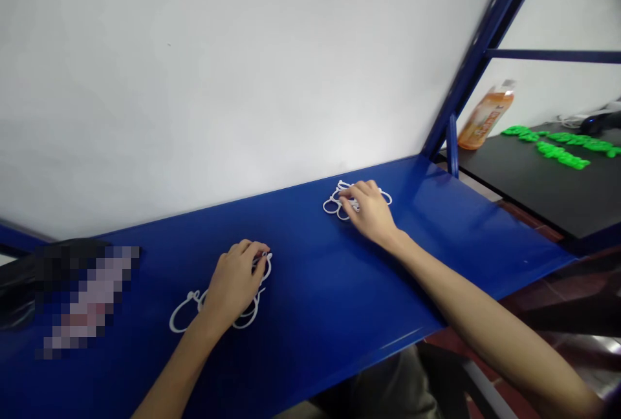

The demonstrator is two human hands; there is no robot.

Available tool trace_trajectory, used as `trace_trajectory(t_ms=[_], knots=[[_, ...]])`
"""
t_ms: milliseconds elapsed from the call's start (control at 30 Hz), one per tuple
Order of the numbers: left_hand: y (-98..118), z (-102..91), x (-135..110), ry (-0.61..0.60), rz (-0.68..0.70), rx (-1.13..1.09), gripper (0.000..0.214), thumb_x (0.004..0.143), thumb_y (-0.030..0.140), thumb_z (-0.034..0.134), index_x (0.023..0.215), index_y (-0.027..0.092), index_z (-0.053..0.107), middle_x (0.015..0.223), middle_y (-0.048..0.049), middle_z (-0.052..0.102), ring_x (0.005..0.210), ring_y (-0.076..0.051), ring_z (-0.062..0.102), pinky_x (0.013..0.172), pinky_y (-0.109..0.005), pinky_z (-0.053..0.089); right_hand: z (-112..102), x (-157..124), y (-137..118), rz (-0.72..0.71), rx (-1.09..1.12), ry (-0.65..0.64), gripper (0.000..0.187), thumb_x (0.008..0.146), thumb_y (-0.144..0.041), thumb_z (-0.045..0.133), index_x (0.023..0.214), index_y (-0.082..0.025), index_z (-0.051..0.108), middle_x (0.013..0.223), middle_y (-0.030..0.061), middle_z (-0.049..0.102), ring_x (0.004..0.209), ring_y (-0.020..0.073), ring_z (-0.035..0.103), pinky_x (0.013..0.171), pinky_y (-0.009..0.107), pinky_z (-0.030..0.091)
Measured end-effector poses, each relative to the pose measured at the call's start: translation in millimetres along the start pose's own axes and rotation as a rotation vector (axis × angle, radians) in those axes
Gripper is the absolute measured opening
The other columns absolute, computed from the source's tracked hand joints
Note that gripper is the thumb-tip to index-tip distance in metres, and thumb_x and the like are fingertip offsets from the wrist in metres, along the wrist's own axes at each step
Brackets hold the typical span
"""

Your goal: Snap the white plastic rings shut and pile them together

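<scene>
Thin white rings with small knobs lie in two loose groups on a blue tabletop. My left hand is over the nearer group, thumb and forefinger closed at the knobbed end of a white ring. Other white rings stick out to the left of this hand and below it. Farther back, my right hand rests over the second group of white rings, its thumb and forefinger apart. My palm and fingers cover part of both groups.
A pale wall rises behind the table, with a blue metal frame at its right end. On a black table stand an orange drink bottle and bright green pieces. A black bag lies at left beside a blurred-out patch.
</scene>
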State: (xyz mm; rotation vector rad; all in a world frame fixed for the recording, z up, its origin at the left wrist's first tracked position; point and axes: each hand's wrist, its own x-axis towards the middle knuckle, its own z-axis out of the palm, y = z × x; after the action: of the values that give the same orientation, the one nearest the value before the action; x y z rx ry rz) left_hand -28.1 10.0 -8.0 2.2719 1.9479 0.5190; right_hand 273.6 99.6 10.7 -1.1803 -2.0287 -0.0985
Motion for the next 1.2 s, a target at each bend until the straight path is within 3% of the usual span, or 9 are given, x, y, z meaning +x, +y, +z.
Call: trace_trajectory(t_ms=[133, 233, 433, 567, 667, 733, 800, 967, 1200], knots=[[11, -1.1, -2, 0.118, 0.044, -0.025, 0.021, 0.095, 0.035, 0.05, 0.101, 0.024, 0.066, 0.097, -0.0026, 0.072, 0.092, -0.024, 0.065, 0.086, -0.042, 0.044, 1, -17, -44, -0.147, 0.26, -0.236, 0.021, 0.101, -0.034, 0.051, 0.106, -0.019, 0.066, 0.1, 0.0074, 0.068, 0.095, 0.0223, 0.058, 0.089, 0.038, 0.049], [21, -3.5, -5, 0.199, 0.067, -0.117, 0.019, 0.093, 0.04, 0.055, 0.099, 0.024, 0.065, 0.089, -0.0004, 0.073, 0.081, -0.021, 0.066, 0.083, -0.039, 0.046, 0, -27, -67, -0.136, 0.423, -0.392, 0.024, 0.099, -0.039, 0.056, 0.11, -0.018, 0.061, 0.105, 0.0066, 0.069, 0.098, 0.021, 0.062, 0.086, 0.036, 0.052], [33, -1.9, -12, 0.177, 0.034, -0.375, 0.021, 0.087, 0.045, 0.066, 0.087, 0.024, 0.064, 0.08, 0.0026, 0.072, 0.077, -0.017, 0.069, 0.072, -0.031, 0.051, 2, -35, -77, -0.054, 0.533, -0.54, 0.021, 0.097, -0.03, 0.059, 0.114, -0.019, 0.053, 0.098, 0.0038, 0.071, 0.082, 0.0175, 0.067, 0.071, 0.029, 0.052], [36, 1.7, -13, 0.129, 0.063, -0.466, 0.024, 0.085, 0.045, 0.069, 0.081, 0.023, 0.061, 0.076, 0.0037, 0.07, 0.071, -0.015, 0.069, 0.067, -0.027, 0.051, 4, -34, -74, -0.058, 0.59, -0.533, 0.01, 0.102, -0.026, 0.05, 0.107, -0.019, 0.055, 0.093, 0.0032, 0.072, 0.078, 0.016, 0.068, 0.07, 0.027, 0.052], [38, 2.0, -12, 0.105, 0.077, -0.528, 0.023, 0.085, 0.043, 0.07, 0.095, 0.024, 0.063, 0.078, 0.0044, 0.072, 0.069, -0.014, 0.068, 0.06, -0.025, 0.05, 4, -34, -72, -0.103, 0.603, -0.485, 0.013, 0.103, -0.025, 0.047, 0.106, -0.019, 0.059, 0.101, 0.0052, 0.072, 0.087, 0.0166, 0.069, 0.077, 0.028, 0.053], [39, 1.0, -11, 0.113, 0.141, -0.521, 0.02, 0.087, 0.041, 0.069, 0.099, 0.025, 0.065, 0.081, 0.0043, 0.072, 0.07, -0.013, 0.067, 0.061, -0.025, 0.05, 4, -34, -71, -0.156, 0.605, -0.474, 0.015, 0.104, -0.023, 0.046, 0.106, -0.019, 0.06, 0.103, 0.006, 0.071, 0.089, 0.0165, 0.068, 0.079, 0.028, 0.052], [40, -0.2, -11, 0.137, 0.243, -0.472, 0.013, 0.091, 0.037, 0.065, 0.088, 0.025, 0.067, 0.078, 0.0041, 0.072, 0.072, -0.013, 0.066, 0.067, -0.027, 0.049, 5, -33, -69, -0.22, 0.599, -0.474, 0.017, 0.104, -0.022, 0.045, 0.106, -0.018, 0.061, 0.101, 0.0066, 0.071, 0.089, 0.0167, 0.066, 0.079, 0.029, 0.052], [41, -0.3, -11, 0.168, 0.45, -0.382, 0.022, 0.095, 0.023, 0.06, 0.074, 0.023, 0.065, 0.078, 0.005, 0.072, 0.074, -0.013, 0.062, 0.074, -0.03, 0.043, 5, -33, -65, -0.336, 0.535, -0.497, 0.021, 0.105, -0.021, 0.043, 0.104, -0.016, 0.063, 0.091, 0.0064, 0.069, 0.081, 0.017, 0.058, 0.075, 0.03, 0.049], [38, 3.6, -12, 0.185, 0.585, -0.337, 0.024, 0.096, 0.013, 0.056, 0.075, 0.023, 0.064, 0.079, 0.006, 0.071, 0.076, -0.012, 0.059, 0.075, -0.031, 0.037, 2, -34, -64, -0.427, 0.498, -0.529, 0.028, 0.106, -0.023, 0.038, 0.099, -0.015, 0.063, 0.089, 0.0078, 0.069, 0.081, 0.0181, 0.055, 0.076, 0.031, 0.048]])
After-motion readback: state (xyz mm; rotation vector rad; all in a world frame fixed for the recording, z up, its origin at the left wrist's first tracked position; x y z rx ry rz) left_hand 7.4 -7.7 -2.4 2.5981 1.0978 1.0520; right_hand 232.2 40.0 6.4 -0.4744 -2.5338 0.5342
